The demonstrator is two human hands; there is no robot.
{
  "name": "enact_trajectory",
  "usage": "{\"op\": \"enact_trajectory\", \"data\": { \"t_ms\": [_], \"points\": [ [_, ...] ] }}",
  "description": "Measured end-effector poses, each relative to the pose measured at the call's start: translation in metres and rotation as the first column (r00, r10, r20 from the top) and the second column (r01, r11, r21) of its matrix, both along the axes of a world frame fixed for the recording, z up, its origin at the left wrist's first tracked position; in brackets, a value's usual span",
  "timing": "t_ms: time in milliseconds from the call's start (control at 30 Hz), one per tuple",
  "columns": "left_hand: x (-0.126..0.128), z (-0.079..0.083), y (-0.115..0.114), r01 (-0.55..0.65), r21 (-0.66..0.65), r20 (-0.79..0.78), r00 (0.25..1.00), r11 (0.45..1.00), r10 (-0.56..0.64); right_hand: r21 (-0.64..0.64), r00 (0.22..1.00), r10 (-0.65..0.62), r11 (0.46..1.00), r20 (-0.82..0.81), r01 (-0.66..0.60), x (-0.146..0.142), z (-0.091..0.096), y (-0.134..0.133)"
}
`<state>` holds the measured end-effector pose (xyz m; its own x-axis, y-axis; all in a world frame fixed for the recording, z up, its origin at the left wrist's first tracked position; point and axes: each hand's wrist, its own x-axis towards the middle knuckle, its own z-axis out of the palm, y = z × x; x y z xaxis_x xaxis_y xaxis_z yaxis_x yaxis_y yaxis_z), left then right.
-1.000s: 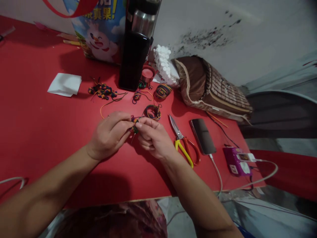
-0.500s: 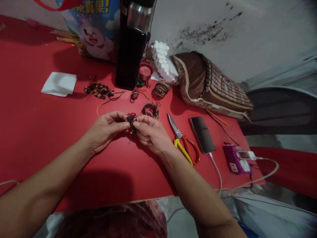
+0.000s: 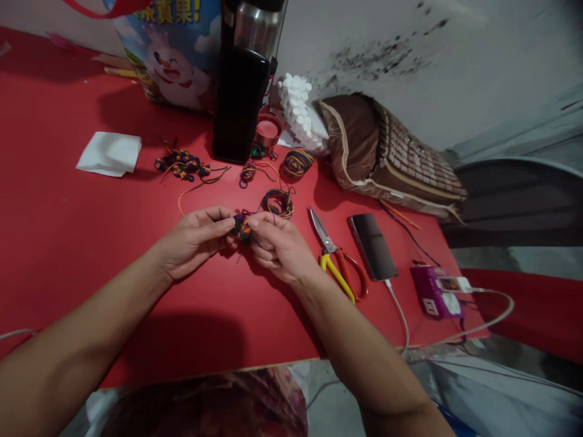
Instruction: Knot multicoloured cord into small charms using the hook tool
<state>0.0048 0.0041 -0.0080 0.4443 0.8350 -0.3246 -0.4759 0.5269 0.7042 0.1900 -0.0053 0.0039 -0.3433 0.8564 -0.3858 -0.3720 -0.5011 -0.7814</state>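
Multicolour yarn piece over red table, pinched thumb-to-finger by left hand and right hand, edges hidden. Thin tip at its 6 o'clock unidentifiable; steel bottle at 12 cropped.

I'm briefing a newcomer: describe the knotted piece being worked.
At the red table, find the left hand and right hand, close together. Pinched between them is the small knotted piece of multicoloured cord; unlike the similar clump lying beyond, it is held.
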Motion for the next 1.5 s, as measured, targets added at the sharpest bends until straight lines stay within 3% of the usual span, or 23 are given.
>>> {"op": "enact_trajectory", "data": {
  "t_ms": [267,767,933,1167,1367,1500],
  "points": [
    [0.0004,0.0004,-0.0006,0.007,0.014,0.011,1.000,1.000,-0.007,0.015,0.998,-0.012,1.000,0.061,0.011,-0.0038,0.0019,-0.0016],
    [0.0009,-0.0008,0.0012,-0.058,0.003,0.006,0.998,0.998,0.058,-0.027,0.999,-0.035,0.999,-0.033,0.034,-0.0005,0.0012,0.0013],
    [0.0037,0.0018,-0.0022,-0.032,-0.032,-0.125,0.992,0.999,0.028,-0.027,0.997,-0.050,0.998,-0.051,0.049,0.0002,0.0000,0.0021],
    [0.0072,0.0030,-0.0035,-0.123,0.056,-0.202,0.971,0.991,0.132,-0.048,0.998,-0.064,0.997,-0.026,0.062,-0.0022,0.0005,0.0016],
    [0.0039,0.0037,0.0022,-0.162,0.021,-0.104,0.981,0.987,0.163,-0.030,0.995,-0.093,0.995,-0.042,0.092,-0.0026,-0.0005,0.0014],
    [0.0028,0.0042,0.0034,-0.142,0.021,-0.119,0.983,0.990,0.143,-0.025,0.997,-0.066,0.998,-0.027,0.065,-0.0036,-0.0005,0.0011]
  ]
}}
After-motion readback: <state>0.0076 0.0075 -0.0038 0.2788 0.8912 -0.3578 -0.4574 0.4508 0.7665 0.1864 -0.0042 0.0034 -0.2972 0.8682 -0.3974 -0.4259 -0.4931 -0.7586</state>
